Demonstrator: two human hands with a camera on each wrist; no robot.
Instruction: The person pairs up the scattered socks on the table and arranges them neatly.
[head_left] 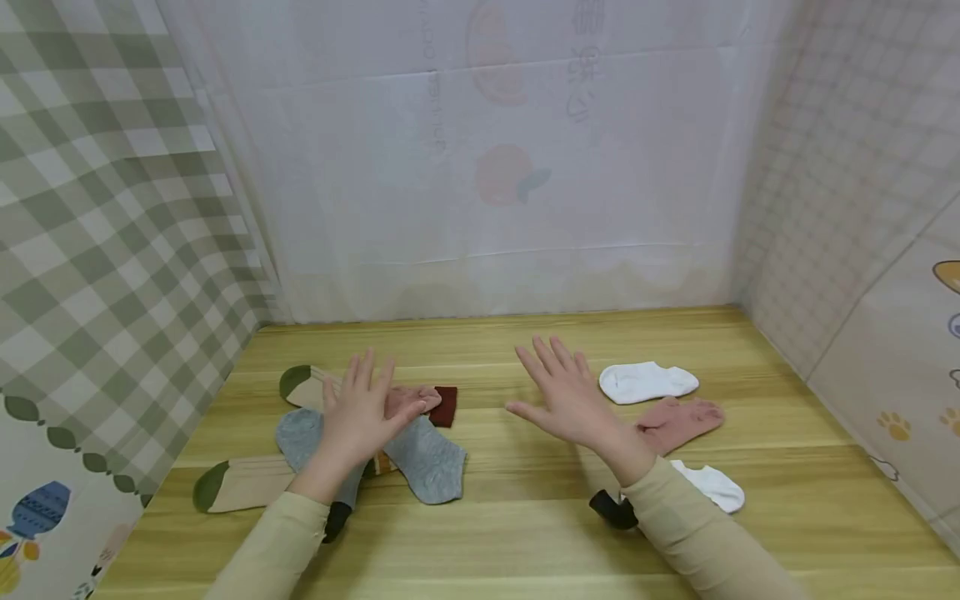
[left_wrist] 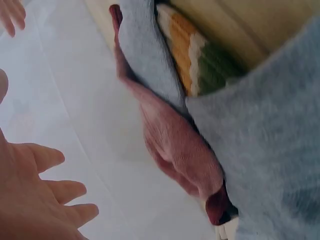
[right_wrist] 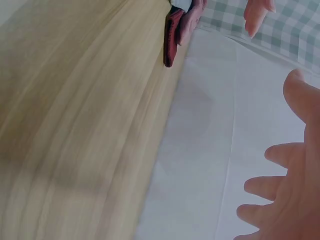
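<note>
Socks [head_left: 433, 467] look light, soft and limp, probably best pinched by the cuff. Left hand [head_left: 358, 421] and right hand [head_left: 566, 402] hover, fingers spread, holding nothing.

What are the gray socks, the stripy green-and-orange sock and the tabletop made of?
Gray socks: soft-looking matte knit, maybe cotton; the cloth is flecked.
Stripy sock: dull, chunky knit, maybe cotton or wool; raised ribs show in the left wrist view.
Tabletop: smooth-looking wood or a wood-patterned covering; long grain streaks show, but I can't tell which.
</note>
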